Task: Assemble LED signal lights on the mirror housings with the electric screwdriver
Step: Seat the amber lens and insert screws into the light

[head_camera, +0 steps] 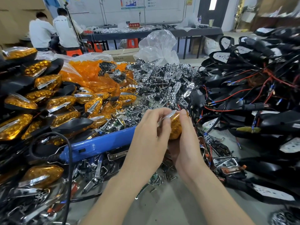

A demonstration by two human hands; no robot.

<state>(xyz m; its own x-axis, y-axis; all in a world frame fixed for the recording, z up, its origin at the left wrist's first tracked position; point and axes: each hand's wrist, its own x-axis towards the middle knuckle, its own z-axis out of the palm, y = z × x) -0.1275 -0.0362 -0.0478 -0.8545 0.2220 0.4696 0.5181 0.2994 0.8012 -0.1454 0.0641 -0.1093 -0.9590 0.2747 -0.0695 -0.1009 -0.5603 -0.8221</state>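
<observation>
Cluttered bench, parts heaped round.
Fitting trim onto lens, pinching with left hand, gripping lens with right hand; next, likely reaching for screwdriver.

Bright even light; glossy glare; edges warped, blurred

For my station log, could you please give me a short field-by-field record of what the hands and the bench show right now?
left hand: pinches the chrome trim on top of the amber signal light
right hand: grips the same light from its right side
electric screwdriver: blue, lying left of the hands, not held
left pile: finished amber lights
centre pile: chrome reflectors
right pile: black mirror housings with red and black wires
screws: loose below the hands
</observation>
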